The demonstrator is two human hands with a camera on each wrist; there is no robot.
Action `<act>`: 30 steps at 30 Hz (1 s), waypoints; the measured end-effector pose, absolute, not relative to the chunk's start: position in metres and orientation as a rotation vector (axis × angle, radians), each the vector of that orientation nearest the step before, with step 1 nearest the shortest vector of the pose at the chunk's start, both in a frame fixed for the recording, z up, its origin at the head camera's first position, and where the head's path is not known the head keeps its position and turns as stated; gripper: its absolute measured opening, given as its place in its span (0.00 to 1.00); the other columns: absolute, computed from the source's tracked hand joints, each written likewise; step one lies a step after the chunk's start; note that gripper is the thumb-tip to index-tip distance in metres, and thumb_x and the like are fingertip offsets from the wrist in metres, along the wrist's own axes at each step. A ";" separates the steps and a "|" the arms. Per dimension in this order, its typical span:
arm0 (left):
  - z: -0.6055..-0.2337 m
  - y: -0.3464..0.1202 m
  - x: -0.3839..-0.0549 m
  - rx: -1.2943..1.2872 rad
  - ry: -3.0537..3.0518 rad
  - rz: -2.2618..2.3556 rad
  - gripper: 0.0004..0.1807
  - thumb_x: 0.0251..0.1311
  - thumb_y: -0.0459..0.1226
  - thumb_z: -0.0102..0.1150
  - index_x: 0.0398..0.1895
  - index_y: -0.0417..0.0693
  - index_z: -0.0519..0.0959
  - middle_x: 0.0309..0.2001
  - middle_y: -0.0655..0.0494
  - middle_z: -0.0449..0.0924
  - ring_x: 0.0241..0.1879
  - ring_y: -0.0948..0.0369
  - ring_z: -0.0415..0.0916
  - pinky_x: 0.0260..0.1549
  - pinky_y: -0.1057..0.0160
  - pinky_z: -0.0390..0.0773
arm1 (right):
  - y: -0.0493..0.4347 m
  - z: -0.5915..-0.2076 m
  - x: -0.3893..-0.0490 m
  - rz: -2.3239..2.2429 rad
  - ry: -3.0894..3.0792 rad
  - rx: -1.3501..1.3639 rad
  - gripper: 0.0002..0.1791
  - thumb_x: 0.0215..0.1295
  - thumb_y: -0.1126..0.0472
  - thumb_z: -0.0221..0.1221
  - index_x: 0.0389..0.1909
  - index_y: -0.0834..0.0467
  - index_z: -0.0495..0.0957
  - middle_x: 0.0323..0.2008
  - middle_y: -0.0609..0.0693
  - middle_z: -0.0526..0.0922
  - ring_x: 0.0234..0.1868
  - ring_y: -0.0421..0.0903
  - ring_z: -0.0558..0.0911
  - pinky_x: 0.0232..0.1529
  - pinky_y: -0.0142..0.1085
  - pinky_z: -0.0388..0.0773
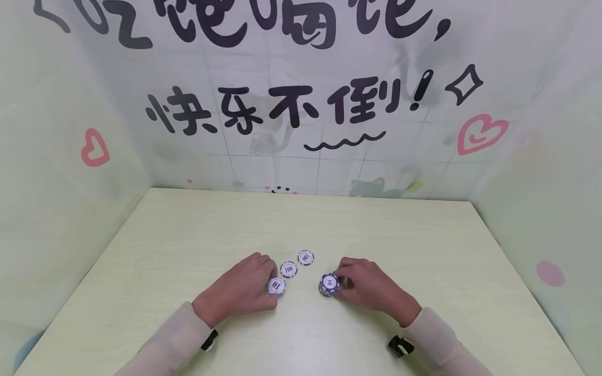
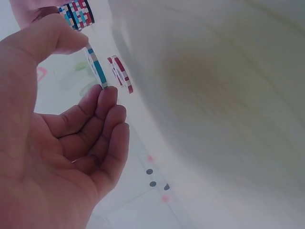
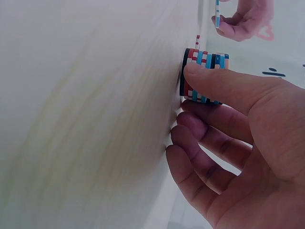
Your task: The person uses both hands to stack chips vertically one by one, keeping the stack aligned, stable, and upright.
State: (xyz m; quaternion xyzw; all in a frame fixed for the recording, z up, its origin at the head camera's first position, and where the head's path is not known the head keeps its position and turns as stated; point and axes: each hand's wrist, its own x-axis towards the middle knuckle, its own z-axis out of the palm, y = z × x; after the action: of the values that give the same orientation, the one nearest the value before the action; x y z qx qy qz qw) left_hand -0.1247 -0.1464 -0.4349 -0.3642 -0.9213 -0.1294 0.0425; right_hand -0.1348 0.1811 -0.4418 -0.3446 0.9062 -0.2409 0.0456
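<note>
Between thumb and fingertips, my left hand pinches a light-blue-edged poker chip marked 10. In the left wrist view that chip is held on edge to the camera, apart from the red-edged chips beyond it. My right hand grips a stack of poker chips, thumb on one side and fingers on the other. Red, blue and black edges show on the stack in the right wrist view. Two white-faced chips marked 100 lie between the hands, a nearer chip and a farther chip.
A pale wooden table spreads under everything. Printed wall sheets with large black characters enclose its back and both sides. A dark clip-like piece sits by the right cuff.
</note>
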 end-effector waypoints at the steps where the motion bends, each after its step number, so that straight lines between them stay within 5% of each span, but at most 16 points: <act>1: -0.434 -0.145 -0.125 -1.123 -2.814 -0.395 0.13 0.55 0.41 0.71 0.37 0.42 0.82 0.34 0.59 0.78 0.36 0.61 0.70 0.40 0.61 0.77 | 0.181 -0.442 -0.135 -0.736 2.766 -1.051 0.12 0.64 0.63 0.78 0.46 0.60 0.91 0.38 0.41 0.81 0.33 0.37 0.76 0.35 0.32 0.75; 30: -0.426 -0.108 -0.135 -1.274 -2.733 -0.446 0.16 0.59 0.44 0.69 0.45 0.43 0.84 0.39 0.58 0.81 0.41 0.61 0.72 0.46 0.62 0.79 | 0.181 -0.439 -0.135 -0.730 2.777 -1.071 0.12 0.65 0.62 0.78 0.46 0.59 0.91 0.38 0.42 0.82 0.33 0.38 0.76 0.35 0.32 0.75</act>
State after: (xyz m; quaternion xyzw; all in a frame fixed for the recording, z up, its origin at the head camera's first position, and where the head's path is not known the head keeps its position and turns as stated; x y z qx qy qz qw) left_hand -0.1347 -0.1080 -0.4258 -0.4175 -0.8957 -0.1460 0.0467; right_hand -0.1347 0.1806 -0.4389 -0.3491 0.9055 -0.2380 0.0384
